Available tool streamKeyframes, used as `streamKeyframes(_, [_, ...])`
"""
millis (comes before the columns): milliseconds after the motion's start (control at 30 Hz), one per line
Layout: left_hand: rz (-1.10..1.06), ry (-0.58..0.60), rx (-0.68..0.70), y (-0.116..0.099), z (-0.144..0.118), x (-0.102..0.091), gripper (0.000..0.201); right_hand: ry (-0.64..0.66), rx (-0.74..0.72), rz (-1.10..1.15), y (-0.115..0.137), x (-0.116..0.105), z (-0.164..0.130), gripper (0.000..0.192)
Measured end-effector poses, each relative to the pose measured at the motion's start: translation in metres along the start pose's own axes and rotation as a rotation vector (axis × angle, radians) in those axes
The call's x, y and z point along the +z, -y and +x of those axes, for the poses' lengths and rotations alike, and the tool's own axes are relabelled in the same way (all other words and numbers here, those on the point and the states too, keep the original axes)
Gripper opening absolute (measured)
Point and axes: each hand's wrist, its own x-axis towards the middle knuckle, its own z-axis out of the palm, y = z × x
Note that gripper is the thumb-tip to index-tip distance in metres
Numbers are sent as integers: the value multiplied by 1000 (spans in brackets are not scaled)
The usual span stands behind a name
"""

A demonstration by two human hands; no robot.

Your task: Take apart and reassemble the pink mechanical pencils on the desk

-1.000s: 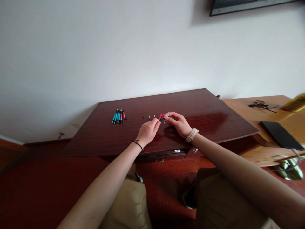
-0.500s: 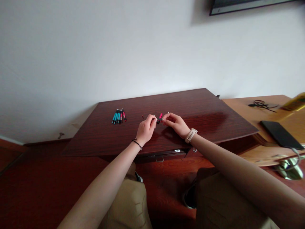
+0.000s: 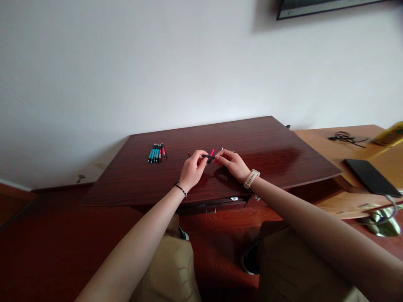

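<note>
Both hands meet over the middle of the dark reddish wooden surface (image 3: 258,138). The left hand (image 3: 192,170), with a thin black band at the wrist, has its fingers pinched on one end of a short black pen part (image 3: 209,157). The right hand (image 3: 233,164), which wears a pale wristwatch (image 3: 252,178), pinches the other end from the opposite side. The part is held level just above the surface, between the two sets of fingertips. A pink pen piece (image 3: 212,153) shows right behind it, slanting away from the hands. Whether it is held together with the black part or lies on the surface cannot be told.

To the left of the hands, well apart from them, a row of pens (image 3: 157,153) lies side by side on the surface, most of them teal and a few pink with dark ends. A tiny dark piece (image 3: 189,154) lies just beside the left hand's fingers, too small to make out.

On the right, a lighter wooden desk (image 3: 315,140) adjoins the dark surface. On it lie a black phone or tablet (image 3: 371,178) and, farther back, a tangle of black cable (image 3: 345,138). A yellow object (image 3: 392,134) reaches in from the right edge. The white wall (image 3: 126,75) fills the upper part of the view, with the lower edge of a dark frame (image 3: 327,8) at the top.
</note>
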Motion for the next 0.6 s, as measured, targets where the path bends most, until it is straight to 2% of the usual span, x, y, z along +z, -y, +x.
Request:
streamKeyframes(267, [38, 30, 8, -9, -1, -2, 17, -5, 19, -144, -3, -1, 0, 58])
streamKeyframes(433, [33, 42, 24, -11, -1, -3, 19, -10, 24, -140, -4, 0, 1, 60])
streamKeyframes(600, [-34, 58, -29, -8, -1, -2, 26, -11, 10, -151, -3, 1, 1, 60])
